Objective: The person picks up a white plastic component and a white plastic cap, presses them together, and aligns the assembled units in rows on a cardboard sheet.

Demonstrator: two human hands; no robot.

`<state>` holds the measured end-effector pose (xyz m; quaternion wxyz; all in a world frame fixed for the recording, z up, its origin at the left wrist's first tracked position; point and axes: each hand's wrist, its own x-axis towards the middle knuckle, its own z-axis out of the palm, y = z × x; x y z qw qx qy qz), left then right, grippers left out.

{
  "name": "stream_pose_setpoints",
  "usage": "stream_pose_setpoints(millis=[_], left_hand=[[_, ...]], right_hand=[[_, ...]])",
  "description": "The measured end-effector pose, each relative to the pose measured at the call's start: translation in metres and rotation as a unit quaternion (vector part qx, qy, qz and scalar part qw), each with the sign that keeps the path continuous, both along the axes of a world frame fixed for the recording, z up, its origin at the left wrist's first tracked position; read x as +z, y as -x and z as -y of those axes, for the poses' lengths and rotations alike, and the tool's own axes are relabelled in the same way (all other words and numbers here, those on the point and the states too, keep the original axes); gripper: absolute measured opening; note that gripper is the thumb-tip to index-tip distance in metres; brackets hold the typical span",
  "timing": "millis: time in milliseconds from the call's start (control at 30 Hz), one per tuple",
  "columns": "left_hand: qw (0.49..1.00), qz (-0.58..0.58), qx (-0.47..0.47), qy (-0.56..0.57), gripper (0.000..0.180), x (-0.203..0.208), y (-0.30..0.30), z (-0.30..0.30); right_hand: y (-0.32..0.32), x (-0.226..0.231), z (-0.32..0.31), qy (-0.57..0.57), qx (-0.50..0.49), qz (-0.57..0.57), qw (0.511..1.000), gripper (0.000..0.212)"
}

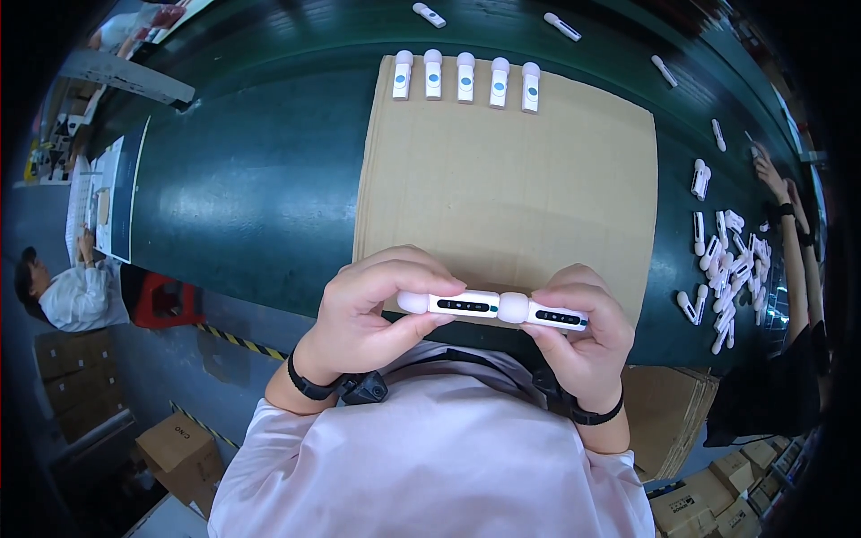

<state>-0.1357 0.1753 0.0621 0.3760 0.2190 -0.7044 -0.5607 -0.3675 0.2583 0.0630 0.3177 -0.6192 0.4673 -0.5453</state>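
Note:
My left hand (372, 300) is closed on a small white handheld device (471, 305) with a round pale-pink head and a black strip along its side. Pinched between thumb and fingers of my right hand (592, 327) is a second such device (514, 308). The two lie end to end, the tail of the left one against the round head of the right one, black strips facing up. Both are held over the near edge of a cardboard sheet (502, 179). Along its far edge stand several like devices (465, 79) in a row, each with a blue oval.
A heap of similar devices (740, 264) lies on the green table (242, 197) at right, with others scattered along the far side. Beyond the heap are another person's arms (789, 224). A seated person (76, 291) works at left. Stacked cardboard (668, 417) stands by my right side.

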Motion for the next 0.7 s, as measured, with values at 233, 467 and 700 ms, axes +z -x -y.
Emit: stream_pose_setpoints(millis=[233, 467, 700], left_hand=[[1.0, 0.003, 0.014, 0.014, 0.024, 0.001, 0.005, 0.001], [0.996, 0.064, 0.017, 0.058, 0.028, 0.0, 0.01, 0.006], [0.999, 0.042, 0.019, 0.027, 0.026, -0.005, 0.013, 0.006]], right_hand=[[0.0, 0.0, 0.001, 0.01, -0.002, -0.009, 1.0, 0.028], [-0.013, -0.002, -0.006, -0.022, -0.059, 0.178, 0.982, 0.028], [-0.005, 0.011, 0.003, 0.051, -0.056, -0.106, 0.991, 0.04]])
